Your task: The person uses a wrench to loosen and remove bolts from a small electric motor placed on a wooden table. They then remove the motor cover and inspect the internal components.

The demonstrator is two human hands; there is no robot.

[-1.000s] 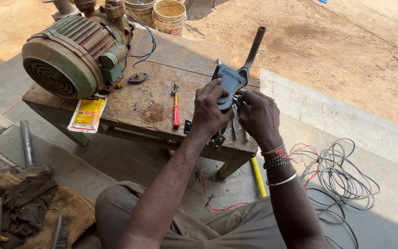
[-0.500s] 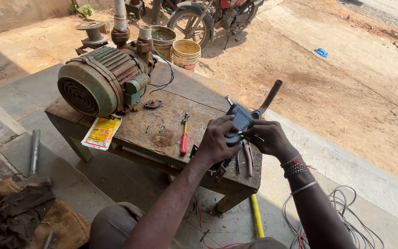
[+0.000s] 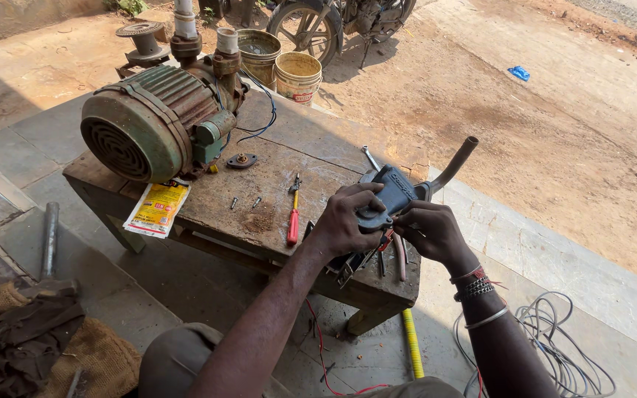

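Seemingly mid-assembly, the left hand (image 3: 348,221) grips the grey switch housing (image 3: 388,193) on the tabletop (image 3: 259,214) while the right hand (image 3: 429,230) pinches something small against it; steadiness matters next.

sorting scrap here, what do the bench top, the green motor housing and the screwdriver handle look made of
Bench top: likely wood, worn and stained brown, with rough edges and grain.
Green motor housing: probably cast metal, painted dull green, ribbed with cooling fins, paint chipped.
Screwdriver handle: seemingly plastic, glossy red, smooth.
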